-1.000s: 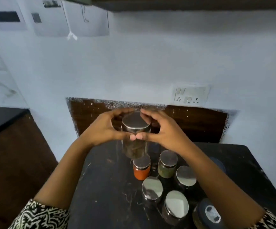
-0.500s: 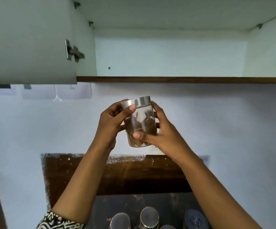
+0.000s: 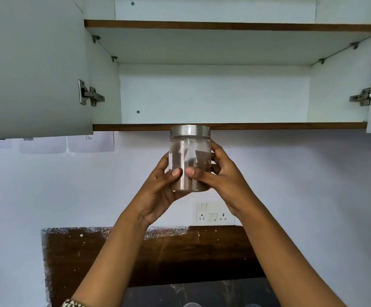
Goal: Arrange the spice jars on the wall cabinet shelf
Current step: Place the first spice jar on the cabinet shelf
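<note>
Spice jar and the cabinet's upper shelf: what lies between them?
Head view: the brown front edge of the lower shelf, which the lid of the spice jar overlaps, then the white back panel; no other jars show there.

Both my arms reach up, forearms bare, running in from the lower corners twd. frame centre. L hand (image 3: 158, 191) grips the jar (image 3: 190, 156) from its left side, L thumb (image 3: 175, 172) pressed on the front, fingers curled round the back. R hand (image 3: 226, 185) mirrors it on the right, R thumb (image 3: 190, 171) just beside the other. Palms face each other. Patterned sleeve (image 3: 73, 303) shows at my L elbow, btm edge.
</note>
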